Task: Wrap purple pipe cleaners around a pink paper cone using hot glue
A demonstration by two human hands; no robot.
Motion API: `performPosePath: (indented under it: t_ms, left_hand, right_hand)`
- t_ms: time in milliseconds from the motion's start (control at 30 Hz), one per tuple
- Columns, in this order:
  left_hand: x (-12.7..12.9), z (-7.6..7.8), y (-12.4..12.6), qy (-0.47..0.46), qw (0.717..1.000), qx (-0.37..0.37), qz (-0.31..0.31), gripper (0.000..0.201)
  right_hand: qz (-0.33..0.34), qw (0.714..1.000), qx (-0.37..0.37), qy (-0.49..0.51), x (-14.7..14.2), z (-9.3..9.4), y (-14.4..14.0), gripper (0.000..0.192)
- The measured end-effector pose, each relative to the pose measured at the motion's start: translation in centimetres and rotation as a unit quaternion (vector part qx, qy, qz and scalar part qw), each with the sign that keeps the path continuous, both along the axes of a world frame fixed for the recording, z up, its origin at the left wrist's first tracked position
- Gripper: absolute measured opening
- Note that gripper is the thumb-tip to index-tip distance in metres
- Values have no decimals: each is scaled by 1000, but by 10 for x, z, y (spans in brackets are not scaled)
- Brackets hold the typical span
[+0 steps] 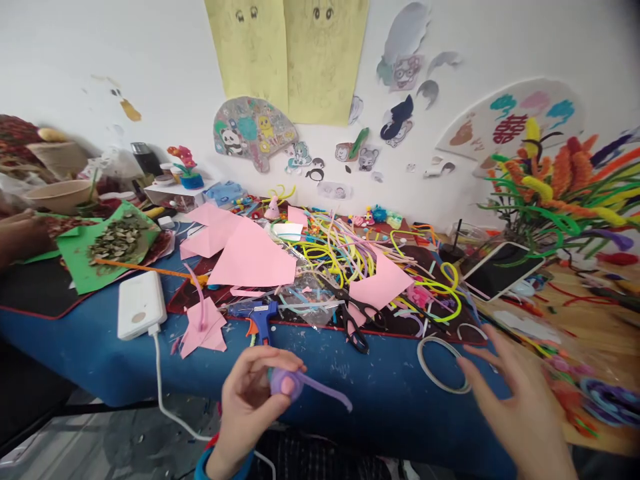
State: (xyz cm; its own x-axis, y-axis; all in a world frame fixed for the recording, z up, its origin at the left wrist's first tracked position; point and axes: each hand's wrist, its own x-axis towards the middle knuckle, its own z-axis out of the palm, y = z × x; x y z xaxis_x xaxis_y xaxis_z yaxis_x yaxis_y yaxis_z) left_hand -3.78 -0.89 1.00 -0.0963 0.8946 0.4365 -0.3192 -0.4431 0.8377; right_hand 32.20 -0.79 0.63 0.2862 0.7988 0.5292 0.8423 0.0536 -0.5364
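My left hand [253,400] is at the lower middle, fingers closed around a coiled purple pipe cleaner [300,387] whose free end sticks out to the right. My right hand [520,407] hovers at the lower right with its fingers spread and nothing in it, just right of a white tape ring [440,363] on the blue table [100,340]. A blue glue gun [260,317] and black scissors [357,320] lie just beyond my left hand.
Pink paper sheets [250,257] and a heap of coloured pipe cleaners [345,250] cover the table's middle. A white power bank [141,303] with its cable lies left. A tablet [503,267] and pipe-cleaner flowers [560,180] stand right. Another person's hand [20,233] rests at far left.
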Motion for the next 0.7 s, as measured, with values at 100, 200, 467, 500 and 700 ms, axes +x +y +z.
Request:
performPosePath:
  t_ms: [100, 200, 467, 500, 700]
  left_hand:
    - [22, -5, 3, -9, 999, 26, -46, 35]
    - [35, -7, 2, -24, 996, 41, -72, 36]
    - [37, -11, -3, -31, 993, 58, -94, 34]
    - [36, -12, -3, -22, 994, 61, -92, 30]
    - [34, -12, -3, 20, 993, 88, -77, 21]
  right_hand:
    - [214, 975, 32, -48, -57, 17, -17, 40]
    - [345, 937, 48, -32, -111, 32, -25, 31]
    - [399, 901, 51, 164, -157, 26, -23, 13]
    - [402, 898, 47, 171, -157, 24, -23, 13]
    - [406, 894, 106, 158, -162, 22, -25, 15]
